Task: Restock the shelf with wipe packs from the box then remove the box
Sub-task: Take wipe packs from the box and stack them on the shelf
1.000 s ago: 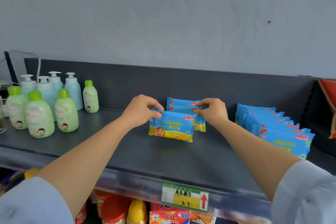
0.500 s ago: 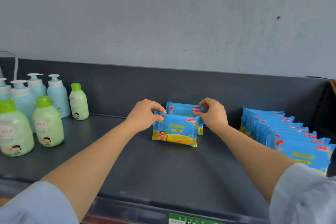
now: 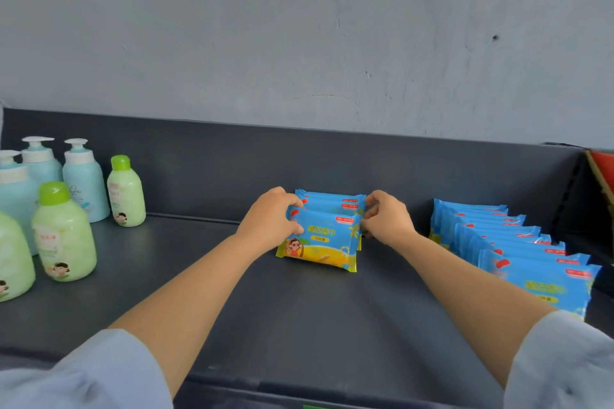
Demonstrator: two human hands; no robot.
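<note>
So the dark shelf (image 3: pixel 299 325) is giving plenty of open deck between its front lip and the middle stack, plus a wide gap on either side of that stack. The raised back panel (image 3: pixel 332 156) is closing things off right behind, with the grey wall (image 3: pixel 299 26) rising above it.

Over on the left, green-capped bottles (image 3: pixel 64 236) and blue pump bottles (image 3: pixel 84 183) are standing in a cluster, well apart from the hands. On the right, a long row of wipe packs (image 3: pixel 498 242) is running from the back panel toward the front edge, close beside the right forearm.

In the middle, the left hand (image 3: pixel 270 221) and right hand (image 3: pixel 387 221) are each gripping an end of the front wipe pack (image 3: pixel 320 244), fingers curled round its edges. It's standing upright on the shelf, right up against more packs (image 3: pixel 332 201) behind it. It's showing a blue top, yellow bottom, a cartoon kid in sunglasses and a little red label.
</note>
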